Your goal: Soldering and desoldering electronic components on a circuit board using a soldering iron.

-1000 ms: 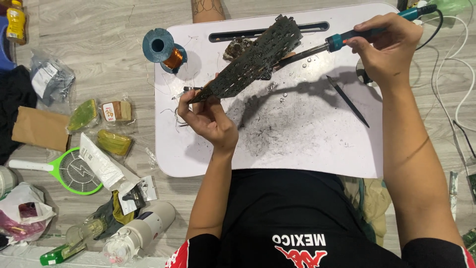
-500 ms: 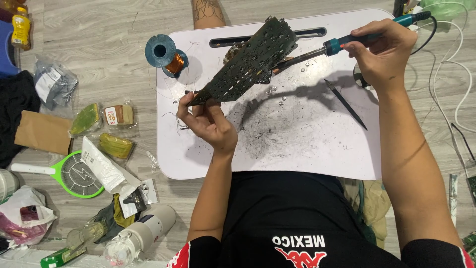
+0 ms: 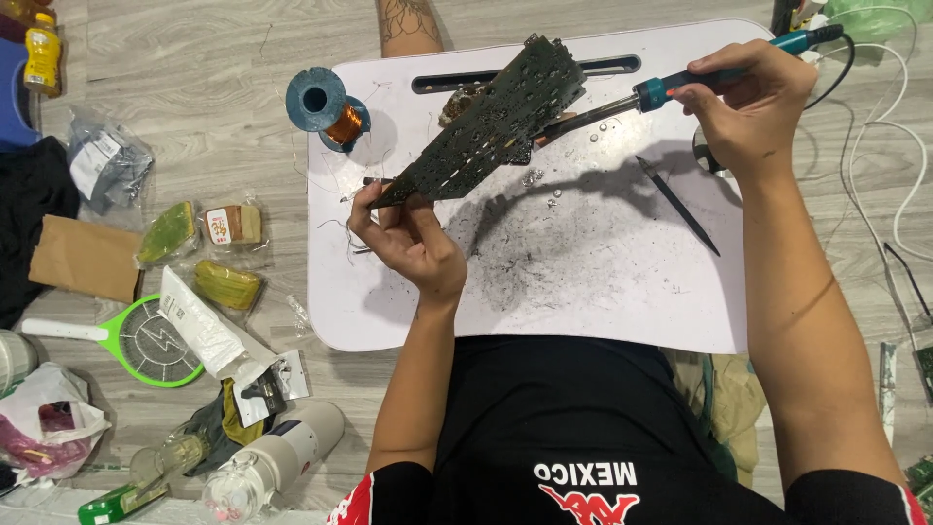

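Holding steady: the left hand [image 3: 413,238] grips the lower corner of the circuit board [image 3: 491,122], fingers closed on its edge, just as half a second back.
Change: the board sits slightly higher and more tilted than a second ago; the soldering iron [image 3: 671,89] has crept closer in along its upper edge.
Meaning: I judge the work is mid-stroke, tip still at the board, nothing released.
Right hand: the right hand [image 3: 743,107] is closed around the teal handle, cord trailing off right.
Board position: held in the air above the white lap desk [image 3: 622,311], slanting from lower left to upper right.
Board looks: dark green, long, crowded with small parts; far end near the desk's slot.
Desk surface: sooty black smudge under the board, a thin dark probe [image 3: 677,205] lying apart.
Nearby: copper wire spool [image 3: 328,107] at the desk's left corner.
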